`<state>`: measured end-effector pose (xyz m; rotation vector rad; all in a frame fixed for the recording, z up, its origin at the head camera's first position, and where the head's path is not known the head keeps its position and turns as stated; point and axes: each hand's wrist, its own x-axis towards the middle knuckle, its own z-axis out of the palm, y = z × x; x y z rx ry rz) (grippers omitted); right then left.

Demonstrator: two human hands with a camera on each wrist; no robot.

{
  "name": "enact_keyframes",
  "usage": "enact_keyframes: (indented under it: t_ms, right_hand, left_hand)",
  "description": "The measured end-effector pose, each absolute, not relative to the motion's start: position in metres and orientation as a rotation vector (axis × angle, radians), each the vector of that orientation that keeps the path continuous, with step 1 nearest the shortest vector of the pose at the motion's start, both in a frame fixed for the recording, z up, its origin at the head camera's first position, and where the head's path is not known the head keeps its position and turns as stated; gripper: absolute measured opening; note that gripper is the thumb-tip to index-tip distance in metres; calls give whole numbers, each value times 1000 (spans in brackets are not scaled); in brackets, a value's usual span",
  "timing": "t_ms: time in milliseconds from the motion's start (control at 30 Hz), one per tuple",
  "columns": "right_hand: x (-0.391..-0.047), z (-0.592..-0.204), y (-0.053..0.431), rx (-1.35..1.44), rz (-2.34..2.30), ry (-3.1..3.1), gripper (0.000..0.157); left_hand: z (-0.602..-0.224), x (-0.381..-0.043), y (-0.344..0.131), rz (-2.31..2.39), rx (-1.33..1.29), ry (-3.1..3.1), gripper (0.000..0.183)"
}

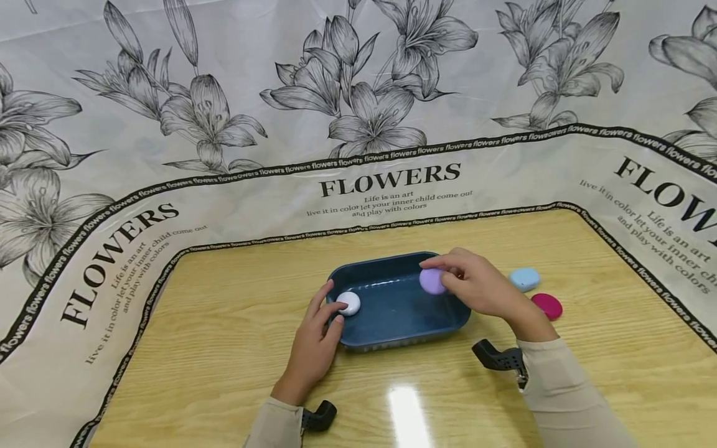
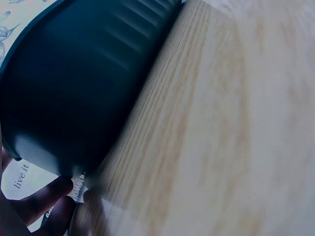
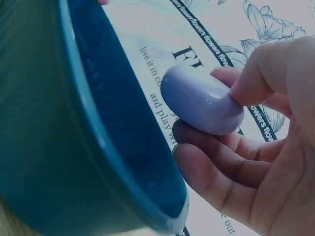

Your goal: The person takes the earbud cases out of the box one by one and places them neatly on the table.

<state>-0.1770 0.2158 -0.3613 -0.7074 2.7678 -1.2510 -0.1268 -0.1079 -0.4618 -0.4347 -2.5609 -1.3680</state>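
Observation:
My left hand grips the left end of a dark blue rectangular tub, with fingers at its rim. One of its fingertips overlaps a white rounded disc lying inside that end. In the left wrist view, other fingers show outside the tub's end wall. My right hand pinches a glossy, smooth purple disc between thumb and fingers, over the tub's right side. In the right wrist view the disc looks thick and rounded, tilted, close beside the tub's rim.
A light blue rounded piece and a magenta disc lie on the wooden table, right of the tub near the right forearm. A floral printed cloth hangs behind and around the table. Black wrist mounts stick out from both sleeves.

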Motion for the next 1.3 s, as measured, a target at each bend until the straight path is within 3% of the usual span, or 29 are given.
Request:
enact_keyframes:
  t_ms: [1300]
  right_hand:
    - [-163, -361, 294, -400, -1453, 2663, 30]
  left_hand:
    - [-463, -127, -106, -1335, -454, -2536, 24]
